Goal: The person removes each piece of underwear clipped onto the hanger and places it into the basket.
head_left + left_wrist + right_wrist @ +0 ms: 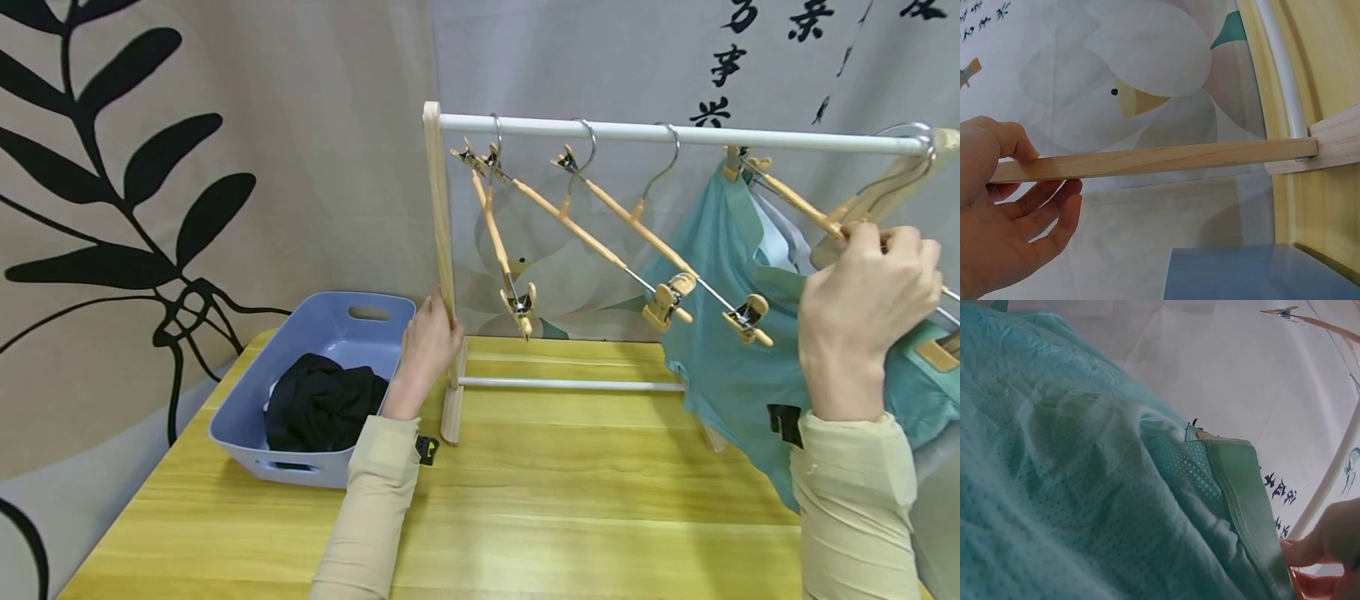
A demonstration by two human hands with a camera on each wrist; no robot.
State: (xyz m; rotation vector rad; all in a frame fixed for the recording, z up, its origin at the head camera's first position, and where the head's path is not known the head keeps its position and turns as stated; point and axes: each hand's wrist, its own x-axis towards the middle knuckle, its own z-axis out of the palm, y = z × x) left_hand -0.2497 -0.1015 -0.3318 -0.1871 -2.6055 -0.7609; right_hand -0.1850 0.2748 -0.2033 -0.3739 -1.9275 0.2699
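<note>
Nearest me, the counter [585,508] gives moving room between the two sleeves [855,508], up to the rack [440,208]. Right hand [862,308]: fingers curled on the wooden bar of a clip hanger [798,202]; the teal garment [750,358] hangs from its clips near the rack's right end. I read that hold as control over the hanger's swing; how its hook sits I cannot tell, the rail's end being crowded. Left hand [427,350]: thumb and fingers pinching the rack's left post, probably to brace a light frame against tipping. Just left of it, the basket [315,475] stands by the counter's left edge, black cloth [322,408] inside; its wall limits sideways room for that forearm. Above and beyond, three bare hangers [652,237] hang askew from the white rail [540,127], the left two with clips crowded together. A stretch of free rail lies between the third hook and the garment. Farthest back, a printed curtain [337,167] bounds the depth behind the counter's rear edge.
</note>
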